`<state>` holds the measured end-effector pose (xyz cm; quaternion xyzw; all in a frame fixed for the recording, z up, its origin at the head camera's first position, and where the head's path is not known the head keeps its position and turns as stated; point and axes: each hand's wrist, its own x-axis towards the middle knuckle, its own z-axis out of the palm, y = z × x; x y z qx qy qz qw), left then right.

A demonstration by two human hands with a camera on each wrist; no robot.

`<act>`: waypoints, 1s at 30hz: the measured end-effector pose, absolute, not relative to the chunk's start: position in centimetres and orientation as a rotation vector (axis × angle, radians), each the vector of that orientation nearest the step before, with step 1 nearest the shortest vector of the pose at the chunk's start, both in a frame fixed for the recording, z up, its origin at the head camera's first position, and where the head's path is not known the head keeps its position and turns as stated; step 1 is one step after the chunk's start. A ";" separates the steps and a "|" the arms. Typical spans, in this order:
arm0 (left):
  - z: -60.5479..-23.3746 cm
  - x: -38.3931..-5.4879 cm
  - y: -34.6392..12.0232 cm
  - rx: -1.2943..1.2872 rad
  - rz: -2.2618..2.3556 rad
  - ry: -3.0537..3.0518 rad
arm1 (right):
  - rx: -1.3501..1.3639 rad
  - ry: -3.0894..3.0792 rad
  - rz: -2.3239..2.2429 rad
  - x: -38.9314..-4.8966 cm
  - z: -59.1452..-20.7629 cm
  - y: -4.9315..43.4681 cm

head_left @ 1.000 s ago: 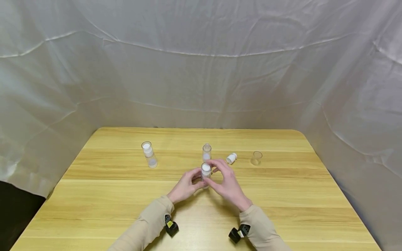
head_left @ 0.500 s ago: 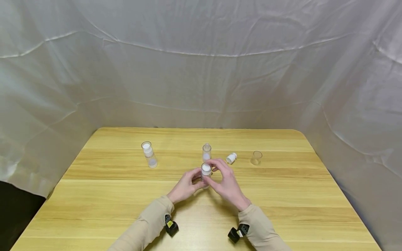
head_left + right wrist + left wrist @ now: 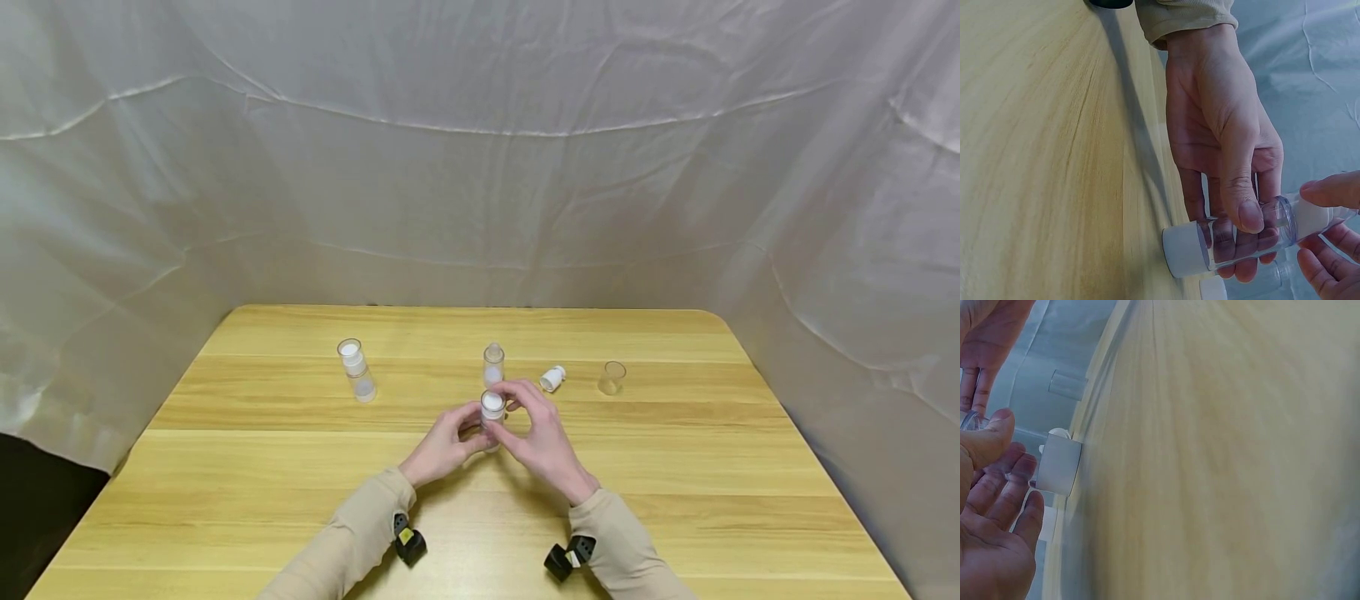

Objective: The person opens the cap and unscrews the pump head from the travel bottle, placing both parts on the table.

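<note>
A small clear pump bottle point(image 3: 492, 405) stands upright between my two hands, with a white collar and a clear top part above. Low on its body, my left hand point(image 3: 444, 447) holds it between thumb and fingers. My right hand point(image 3: 545, 432) pinches the white upper part, its index finger reaching round the far side. In the right wrist view the left thumb point(image 3: 1249, 215) lies along the clear body, above the white base point(image 3: 1186, 250). Thumb and fingers of the right hand point(image 3: 1335, 190) close on the collar point(image 3: 1310, 217) there. The left wrist view shows only the clear rim point(image 3: 971, 420) between the hands.
Just behind the held bottle stands a clear bottle point(image 3: 493, 367) without a pump. To its right lie a white pump piece point(image 3: 553, 379) and a clear cap point(image 3: 612, 380). A capped pump bottle point(image 3: 356, 370) stands at the left. Grey cloth point(image 3: 480, 200) surrounds the wooden table point(image 3: 262, 467).
The right wrist has shifted very slightly left since one second ago. Both hands keep their hold on the bottle, and the other objects have stayed in place.
</note>
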<state>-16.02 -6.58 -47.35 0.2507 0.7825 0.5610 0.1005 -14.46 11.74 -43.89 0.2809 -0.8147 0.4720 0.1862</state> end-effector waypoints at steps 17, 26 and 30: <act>-47.4 -16.1 -6.6 0.747 1.661 2.298 | 0.783 -2.277 1.339 -14.3 -43.5 11.7; -47.6 -16.1 -6.6 0.741 1.681 2.268 | 0.781 -2.252 1.350 -14.3 -43.2 11.8; -47.7 -16.1 -6.5 0.739 1.700 2.252 | 0.775 -2.150 1.409 -14.3 -42.4 12.0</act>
